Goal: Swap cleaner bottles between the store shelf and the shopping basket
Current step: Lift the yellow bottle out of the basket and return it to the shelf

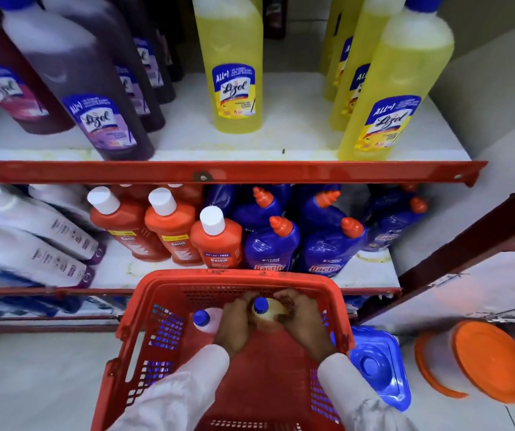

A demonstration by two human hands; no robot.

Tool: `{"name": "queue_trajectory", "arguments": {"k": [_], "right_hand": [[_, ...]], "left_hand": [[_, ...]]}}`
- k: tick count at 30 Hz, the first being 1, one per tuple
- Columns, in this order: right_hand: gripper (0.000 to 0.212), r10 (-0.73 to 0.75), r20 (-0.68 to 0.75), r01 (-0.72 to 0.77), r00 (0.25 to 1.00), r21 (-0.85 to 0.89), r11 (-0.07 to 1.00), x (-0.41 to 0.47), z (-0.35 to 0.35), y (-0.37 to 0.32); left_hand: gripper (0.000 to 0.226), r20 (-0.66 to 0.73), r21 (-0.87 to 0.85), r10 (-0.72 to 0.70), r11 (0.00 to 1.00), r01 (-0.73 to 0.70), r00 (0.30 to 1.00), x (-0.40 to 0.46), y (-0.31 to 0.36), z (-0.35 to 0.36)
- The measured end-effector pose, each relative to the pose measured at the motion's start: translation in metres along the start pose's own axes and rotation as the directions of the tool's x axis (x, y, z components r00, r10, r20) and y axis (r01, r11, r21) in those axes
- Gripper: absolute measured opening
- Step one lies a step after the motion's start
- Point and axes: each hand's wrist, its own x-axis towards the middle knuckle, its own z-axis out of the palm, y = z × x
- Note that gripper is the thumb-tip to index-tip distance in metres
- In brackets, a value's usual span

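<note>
Where bottles stand, white shelf (281, 135), red-edged.

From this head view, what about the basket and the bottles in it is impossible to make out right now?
- Yellow bottle in the basket: label and body covered by left hand and right hand.
- Pink bottle: only cap and shoulder show; the left hand hides the rest.
- Basket's near end: cut off by the bottom edge, under the sleeves.

Both hands in a red basket (169, 287), left hand (237, 325) and right hand (301, 318) clasped around a yellow bottle (273, 314), pink bottle (208, 321) just left, yellow and purple bottles on shelf (218, 172) above
</note>
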Motion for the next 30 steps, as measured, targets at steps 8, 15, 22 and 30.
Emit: {"name": "queue_trajectory", "arguments": {"k": [8,15,22,30], "right_hand": [[0.034,-0.282,-0.482,0.362,0.829,0.080,0.929,-0.019,-0.097,-0.116],[0.068,-0.340,-0.904,0.432,0.258,-0.207,0.878,0.009,-0.167,-0.205],[0.110,-0.178,-0.828,0.408,0.532,0.067,0.910,0.062,-0.208,-0.216],[0.102,-0.294,-0.729,0.653,0.618,0.268,0.708,0.050,-0.229,-0.224]], "left_hand": [[0.047,-0.272,0.260,0.490,0.866,-0.427,0.828,-0.013,0.107,-0.117],[0.042,-0.397,0.551,0.661,0.727,-0.410,0.637,0.031,0.179,-0.150],[0.045,-0.342,0.622,0.616,0.715,-0.321,0.710,0.056,0.179,-0.147],[0.049,-0.310,0.583,0.608,0.729,-0.359,0.731,0.057,0.176,-0.154]]}}
